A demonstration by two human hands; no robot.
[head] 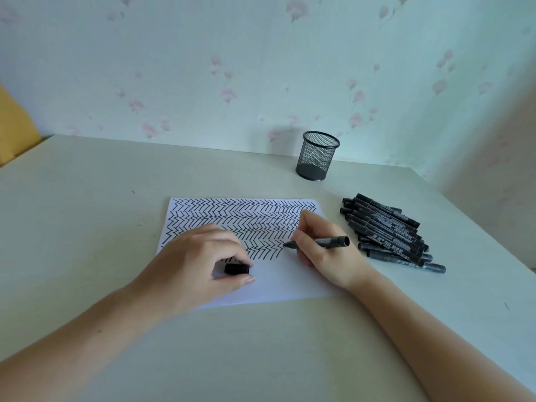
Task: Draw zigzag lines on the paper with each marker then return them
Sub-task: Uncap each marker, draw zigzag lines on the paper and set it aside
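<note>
A white sheet of paper lies in the middle of the table, its upper part filled with rows of black zigzag lines. My right hand grips an uncapped black marker, whose tip touches the paper at the end of the lowest zigzag row. My left hand rests on the paper's left half and pinches the marker's black cap between thumb and fingers. A pile of several black capped markers lies on the table to the right of the paper.
A black mesh pen cup stands empty at the back near the flowered wall. The pale wooden table runs to a right edge close behind the marker pile. A yellow object sits at far left.
</note>
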